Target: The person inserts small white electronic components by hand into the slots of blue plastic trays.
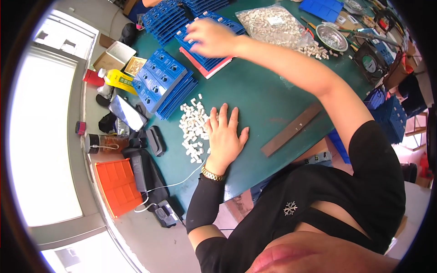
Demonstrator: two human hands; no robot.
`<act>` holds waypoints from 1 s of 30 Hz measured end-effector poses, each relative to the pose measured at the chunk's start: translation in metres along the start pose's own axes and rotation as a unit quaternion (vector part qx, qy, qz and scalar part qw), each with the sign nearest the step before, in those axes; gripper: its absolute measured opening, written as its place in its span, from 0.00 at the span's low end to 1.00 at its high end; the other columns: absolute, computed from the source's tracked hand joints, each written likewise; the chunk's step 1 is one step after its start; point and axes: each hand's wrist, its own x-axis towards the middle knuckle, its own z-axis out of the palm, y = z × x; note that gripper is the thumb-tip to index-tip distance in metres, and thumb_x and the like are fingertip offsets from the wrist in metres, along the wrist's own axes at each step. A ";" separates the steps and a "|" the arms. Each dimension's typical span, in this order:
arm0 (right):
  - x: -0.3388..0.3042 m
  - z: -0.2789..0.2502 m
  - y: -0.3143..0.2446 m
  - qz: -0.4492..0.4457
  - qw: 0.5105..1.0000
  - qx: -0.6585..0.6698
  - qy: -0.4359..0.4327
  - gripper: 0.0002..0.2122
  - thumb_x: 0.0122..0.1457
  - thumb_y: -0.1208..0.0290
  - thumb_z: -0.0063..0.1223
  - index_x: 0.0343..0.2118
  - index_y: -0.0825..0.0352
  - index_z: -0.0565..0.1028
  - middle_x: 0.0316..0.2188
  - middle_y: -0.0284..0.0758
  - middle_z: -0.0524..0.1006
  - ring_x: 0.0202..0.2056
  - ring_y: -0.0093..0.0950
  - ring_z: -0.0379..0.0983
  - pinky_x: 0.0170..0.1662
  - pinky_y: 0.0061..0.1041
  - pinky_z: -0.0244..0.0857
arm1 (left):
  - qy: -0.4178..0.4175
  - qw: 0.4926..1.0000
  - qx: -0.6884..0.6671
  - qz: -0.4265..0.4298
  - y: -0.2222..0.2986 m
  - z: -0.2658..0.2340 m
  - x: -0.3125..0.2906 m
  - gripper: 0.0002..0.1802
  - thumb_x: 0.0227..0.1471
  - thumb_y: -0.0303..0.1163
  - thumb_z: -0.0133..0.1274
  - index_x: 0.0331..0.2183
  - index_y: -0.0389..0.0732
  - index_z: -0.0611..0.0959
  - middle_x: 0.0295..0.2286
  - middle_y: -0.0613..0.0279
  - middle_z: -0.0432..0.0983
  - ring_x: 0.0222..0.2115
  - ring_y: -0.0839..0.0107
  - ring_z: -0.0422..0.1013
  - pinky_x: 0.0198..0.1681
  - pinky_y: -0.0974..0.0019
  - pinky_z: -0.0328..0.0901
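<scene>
My left hand (224,133) lies flat on the green table (268,98), fingers spread, its fingertips beside a heap of small white plastic parts (193,127). My right hand (208,37) reaches far across the table and rests, fingers spread, on a stack of blue trays (207,57) that sits on a red tray. Whether the right hand grips a tray I cannot tell; it is blurred. A second fanned stack of blue trays (163,82) lies to the left, close to the white parts.
A clear bag of white parts (272,25), a metal bowl (332,37) and a small fan (369,61) stand at the far right. A dark flat bar (291,129) lies near the table's front edge. An orange tray (117,186), phone (127,113) and cardboard boxes (114,55) sit left.
</scene>
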 end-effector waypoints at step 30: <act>-0.254 -0.210 -0.110 -0.087 0.961 -0.095 -0.243 0.20 0.57 0.70 0.42 0.53 0.57 0.72 0.55 0.32 0.71 0.56 0.32 0.67 0.57 0.36 0.59 | 0.046 0.971 0.176 -0.155 -0.094 0.014 0.074 0.13 0.52 0.42 0.54 0.28 0.41 0.82 0.31 0.54 0.75 0.30 0.53 0.75 0.33 0.53 0.71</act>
